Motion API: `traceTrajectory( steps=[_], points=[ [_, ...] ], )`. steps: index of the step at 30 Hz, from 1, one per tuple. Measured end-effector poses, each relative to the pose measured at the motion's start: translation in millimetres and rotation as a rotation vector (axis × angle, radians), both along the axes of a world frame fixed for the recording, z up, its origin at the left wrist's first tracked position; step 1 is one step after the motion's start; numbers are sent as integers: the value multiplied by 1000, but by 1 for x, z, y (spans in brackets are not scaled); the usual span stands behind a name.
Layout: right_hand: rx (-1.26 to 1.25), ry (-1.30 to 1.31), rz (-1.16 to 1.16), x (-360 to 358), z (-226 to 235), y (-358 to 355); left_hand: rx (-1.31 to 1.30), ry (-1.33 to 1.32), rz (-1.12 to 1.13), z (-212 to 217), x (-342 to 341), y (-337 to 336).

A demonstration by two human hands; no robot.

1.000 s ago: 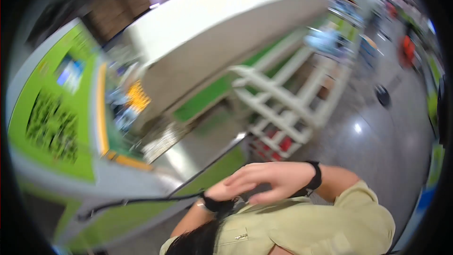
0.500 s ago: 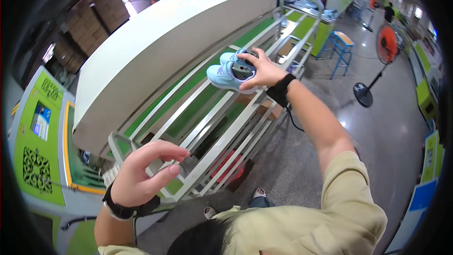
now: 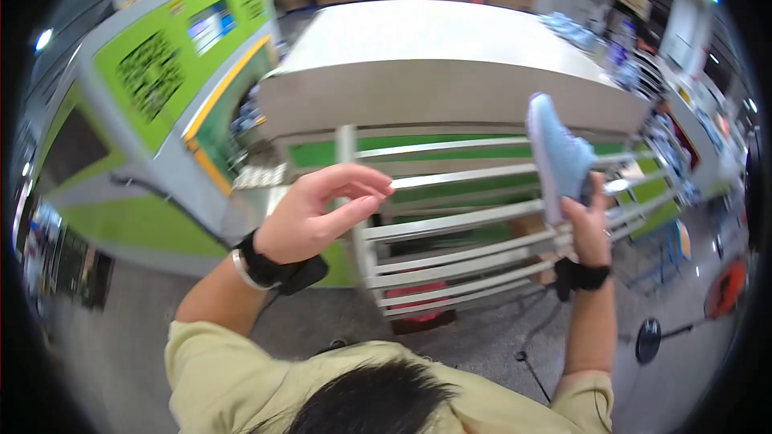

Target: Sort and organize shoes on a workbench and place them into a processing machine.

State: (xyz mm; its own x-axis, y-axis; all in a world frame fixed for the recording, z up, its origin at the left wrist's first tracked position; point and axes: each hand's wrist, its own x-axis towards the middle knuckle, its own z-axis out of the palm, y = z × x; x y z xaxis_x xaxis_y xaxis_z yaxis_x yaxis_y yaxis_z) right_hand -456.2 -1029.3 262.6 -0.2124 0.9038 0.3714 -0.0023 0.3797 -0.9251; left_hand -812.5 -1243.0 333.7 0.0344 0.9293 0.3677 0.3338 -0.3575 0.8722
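My right hand (image 3: 589,229) grips a light blue sneaker (image 3: 556,149) by its heel end. The shoe stands on end above the metal rail rack (image 3: 458,229), toe up, its pale sole facing left. Only one shoe shows in that hand; whether a second sits behind it I cannot tell. My left hand (image 3: 326,213) hovers over the rack's left end, holding nothing, with thumb and fingers curved and a gap between them. A dark band is on each wrist.
Behind the rack stretches a long white machine cover (image 3: 418,36), with several blue shoes (image 3: 569,30) at its far right. A green and grey machine (image 3: 153,72) with a screen stands at left. To the right are a blue stool (image 3: 663,253) and an orange fan (image 3: 725,289).
The view has swung left toward the green machine. The right hand has lifted the shoe off the rack and turned it toe up. My left hand stays empty, its fingers still curved.
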Motion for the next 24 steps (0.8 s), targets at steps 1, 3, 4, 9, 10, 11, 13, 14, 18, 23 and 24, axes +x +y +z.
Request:
traceTrajectory(
  steps=[1, 3, 4, 9, 10, 11, 13, 14, 18, 23, 24],
  points=[
    [10, 44, 97, -26, 28, -25, 1, -68, 42, -10, -16, -16],
    [170, -14, 345, -92, 84, -61, -15, -134, 142, -31, -52, -55],
    [239, -71, 437, -133, 111, -83, -22, -134, 163, -46, -73, -75],
    [722, -491, 405, -342, 183, -113, -336, -150, 220, -117, -139, -148],
    [803, -581, 345, -391, 195, -115, -370, -246, 204, -133, -146, -160],
    [780, -463, 294, -440, 195, -108, -406, -343, 175, -150, -152, -170],
    [982, -472, 110, -536, 200, -83, -397, -317, 151, -163, -160, -190],
    [1144, -441, -15, -570, 201, -79, -384, -301, 141, -169, -169, -197],
    [1028, -514, 511, -572, 221, -164, -575, -456, 94, -183, -186, -234],
    [941, -515, 507, -437, 227, -198, -690, -419, -93, -234, -172, -229],
    [914, -515, 495, -409, 224, -180, -734, -371, -167, -241, -162, -220]
  ],
)
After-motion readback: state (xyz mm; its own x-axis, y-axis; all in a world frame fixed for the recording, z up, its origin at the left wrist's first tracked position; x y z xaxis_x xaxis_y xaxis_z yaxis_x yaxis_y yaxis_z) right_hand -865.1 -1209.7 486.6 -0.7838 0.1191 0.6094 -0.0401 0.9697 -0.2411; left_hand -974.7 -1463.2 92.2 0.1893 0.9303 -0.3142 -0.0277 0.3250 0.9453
